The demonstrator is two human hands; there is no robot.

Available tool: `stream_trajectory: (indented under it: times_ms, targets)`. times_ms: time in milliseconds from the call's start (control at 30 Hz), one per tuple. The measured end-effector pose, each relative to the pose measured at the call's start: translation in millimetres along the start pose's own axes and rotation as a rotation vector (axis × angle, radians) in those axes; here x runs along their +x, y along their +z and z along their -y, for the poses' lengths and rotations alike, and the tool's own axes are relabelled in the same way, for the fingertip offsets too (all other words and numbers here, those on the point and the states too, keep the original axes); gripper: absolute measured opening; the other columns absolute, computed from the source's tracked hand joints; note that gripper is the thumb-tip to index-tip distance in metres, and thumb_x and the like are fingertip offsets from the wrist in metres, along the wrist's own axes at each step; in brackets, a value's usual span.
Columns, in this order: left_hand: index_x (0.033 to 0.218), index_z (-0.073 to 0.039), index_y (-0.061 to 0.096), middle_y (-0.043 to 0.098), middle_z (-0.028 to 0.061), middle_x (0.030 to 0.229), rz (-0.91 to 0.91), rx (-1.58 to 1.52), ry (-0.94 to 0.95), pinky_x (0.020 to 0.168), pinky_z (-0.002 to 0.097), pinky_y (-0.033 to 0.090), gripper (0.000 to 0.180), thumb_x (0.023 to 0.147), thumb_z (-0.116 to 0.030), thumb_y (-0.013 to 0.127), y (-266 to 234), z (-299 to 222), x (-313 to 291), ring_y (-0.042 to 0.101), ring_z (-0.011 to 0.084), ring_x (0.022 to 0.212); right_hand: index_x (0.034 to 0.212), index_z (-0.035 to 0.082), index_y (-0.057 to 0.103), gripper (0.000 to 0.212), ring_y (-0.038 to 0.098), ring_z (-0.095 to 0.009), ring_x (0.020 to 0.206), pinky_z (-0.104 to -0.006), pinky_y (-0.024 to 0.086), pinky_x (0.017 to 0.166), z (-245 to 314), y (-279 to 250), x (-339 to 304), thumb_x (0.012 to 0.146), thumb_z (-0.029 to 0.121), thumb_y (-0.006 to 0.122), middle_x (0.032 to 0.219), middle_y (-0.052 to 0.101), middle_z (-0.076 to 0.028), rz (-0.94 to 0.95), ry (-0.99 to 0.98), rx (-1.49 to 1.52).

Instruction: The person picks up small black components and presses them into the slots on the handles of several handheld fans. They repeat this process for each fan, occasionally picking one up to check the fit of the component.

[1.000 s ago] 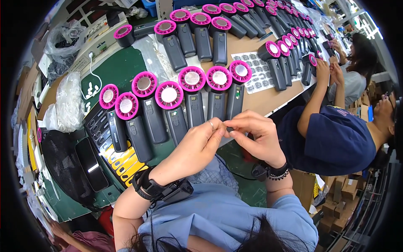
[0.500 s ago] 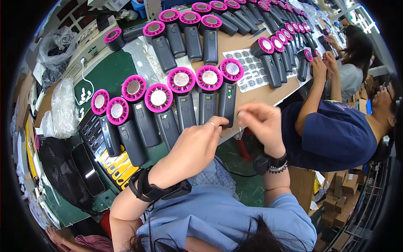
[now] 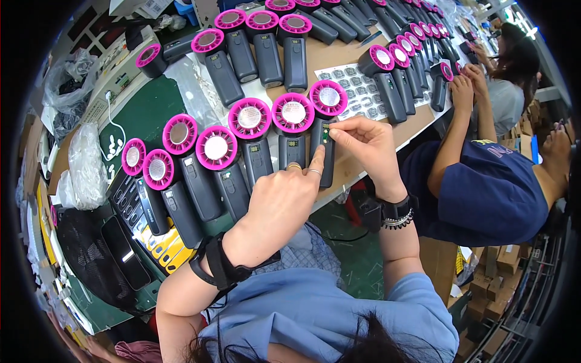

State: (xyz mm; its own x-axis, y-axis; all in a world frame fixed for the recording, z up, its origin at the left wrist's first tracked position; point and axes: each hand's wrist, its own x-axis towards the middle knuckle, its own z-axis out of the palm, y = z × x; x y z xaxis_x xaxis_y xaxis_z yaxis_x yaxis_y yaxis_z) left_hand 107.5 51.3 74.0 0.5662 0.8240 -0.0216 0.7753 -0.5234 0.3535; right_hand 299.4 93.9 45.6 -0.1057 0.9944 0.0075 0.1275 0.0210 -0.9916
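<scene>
Handheld fans with magenta round heads and dark grey handles lie in a row before me. At the row's right end, the handle of one handheld fan [image 3: 327,164] has a small green spot near its top. My left hand [image 3: 283,196] rests over the neighbouring handles, its index finger stretched onto that fan's handle and the other fingers bent. My right hand [image 3: 370,144] pinches thumb and forefinger together at the green spot. Anything between those fingertips is too small to make out. Next to my left hand lies another handheld fan [image 3: 293,114] with a lit display.
A sheet of small grey pieces [image 3: 354,85] lies beyond my right hand, near more fans. On the left are a phone [image 3: 125,254], a black mesh bag [image 3: 88,257], yellow-backed pieces [image 3: 172,248] and plastic bags [image 3: 85,169]. A co-worker [image 3: 478,181] sits at right.
My right hand has come left and up onto the end fan's handle. My left index finger has stretched out onto it. The whole view has shifted slightly.
</scene>
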Motion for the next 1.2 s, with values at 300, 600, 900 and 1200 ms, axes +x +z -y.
stream_trajectory:
  times_ms: [300,600,900,1200]
  targets:
    - [0.138,-0.006,0.039,0.059,0.0132,0.073,-0.005,0.001,0.008,0.053,0.0385,0.052,0.070,0.070,0.002,0.055,2.2,1.7,0.5,0.064,0.0278,0.062,0.092,-0.003,0.066,0.010,0.061,-0.007,0.078,-0.0195,0.048,0.072,-7.2,-1.7,4.7,0.083,0.000,0.066,0.087,0.066,-0.004,0.031,-0.006,-0.090]
    - [0.138,-0.005,0.039,0.059,0.0138,0.073,-0.021,-0.003,0.021,0.054,0.0384,0.052,0.070,0.070,0.003,0.055,4.0,3.2,-0.1,0.064,0.0279,0.063,0.092,-0.002,0.068,0.011,0.055,-0.004,0.072,-0.0173,0.043,0.064,-1.9,-3.3,8.7,0.081,0.001,0.068,0.084,0.062,-0.002,0.052,-0.008,-0.193]
    - [0.138,-0.004,0.039,0.060,0.0142,0.073,-0.001,-0.003,0.023,0.054,0.0381,0.052,0.069,0.071,0.002,0.054,1.9,3.7,-0.7,0.064,0.0277,0.064,0.092,0.002,0.071,0.013,0.045,-0.004,0.062,-0.0183,0.036,0.056,-6.0,5.3,2.7,0.079,0.002,0.069,0.077,0.058,-0.001,-0.032,-0.251,-0.351]
    - [0.131,-0.001,0.048,0.059,0.0072,0.066,-0.166,0.158,0.066,0.044,0.0291,0.050,0.056,0.075,-0.003,0.054,6.1,8.9,7.7,0.063,0.0169,0.053,0.096,0.003,0.071,0.019,0.048,-0.006,0.062,-0.0195,0.038,0.055,-14.8,8.5,-2.4,0.078,0.000,0.069,0.075,0.058,-0.002,-0.107,-0.379,-0.361]
